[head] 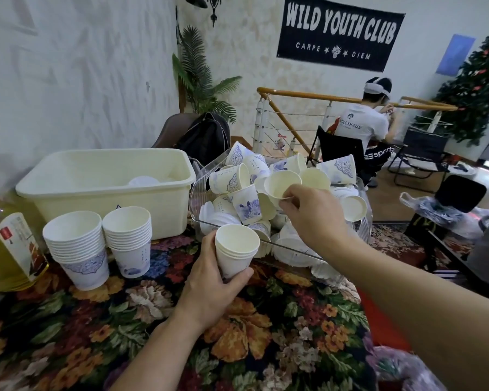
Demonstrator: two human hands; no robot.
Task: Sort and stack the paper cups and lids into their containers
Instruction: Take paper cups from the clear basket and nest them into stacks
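Note:
My left hand grips a short stack of nested white paper cups, held upright in front of the clear plastic bin. That bin is heaped with loose blue-patterned cups and white lids. Over the heap, my right hand pinches the rim of a single paper cup, its mouth facing me. Two tall cup stacks stand on the floral tablecloth at the left. Behind them a cream plastic tub holds white lids.
A large bottle of yellow oil stands at the left table edge. A dark backpack lies behind the tub. Beyond a stair railing a person sits on a folding chair. Bags lie on the floor at right.

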